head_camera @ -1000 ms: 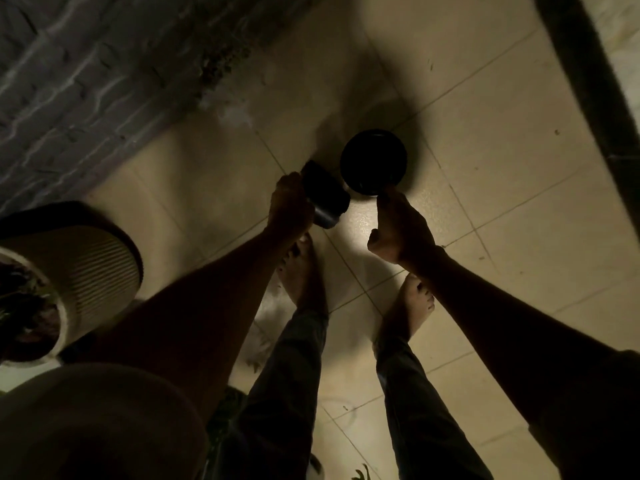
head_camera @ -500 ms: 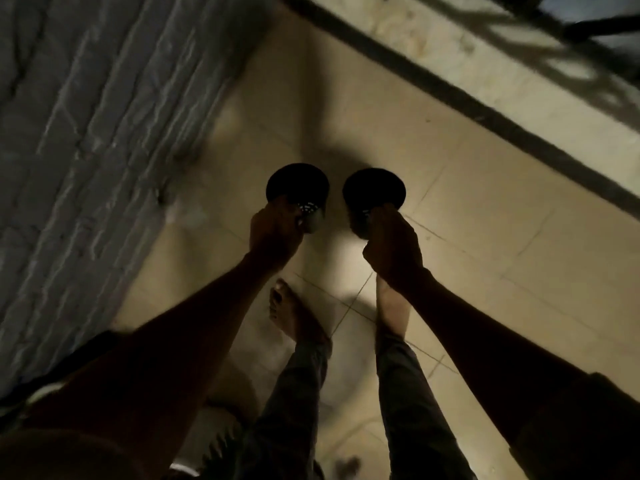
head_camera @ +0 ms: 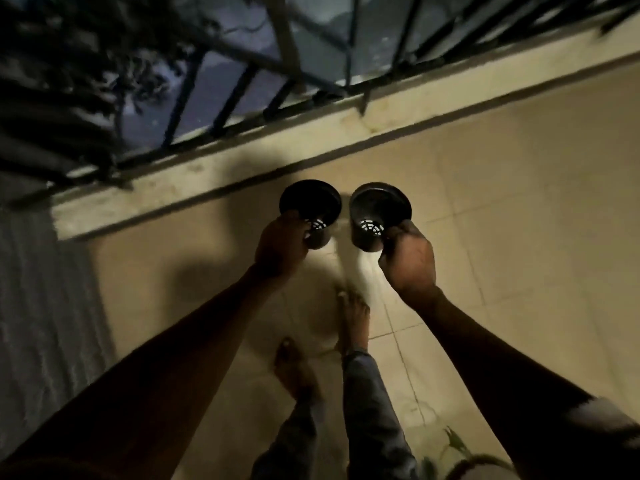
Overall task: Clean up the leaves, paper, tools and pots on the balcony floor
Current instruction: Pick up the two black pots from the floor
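Observation:
Two small black plastic pots hang side by side above the balcony floor. My left hand (head_camera: 282,244) grips the left pot (head_camera: 311,206) by its lower body. The right pot (head_camera: 377,209) is held at its base by my right hand (head_camera: 408,261). Both pots tilt their mouths away from me, and the slotted drain holes in their bottoms show. Each pot looks empty. The light is dim and the picture is blurred.
Beige floor tiles (head_camera: 519,237) spread around my bare feet (head_camera: 353,320). A low kerb (head_camera: 207,168) with a dark metal railing (head_camera: 242,88) runs across ahead. A grey brick wall (head_camera: 41,323) stands at left. Green plant leaves (head_camera: 460,455) show at the bottom right.
I have turned from the brick wall toward the railing, carrying both pots. The left pot was tilted sideways a second ago and now sits level with the right one.

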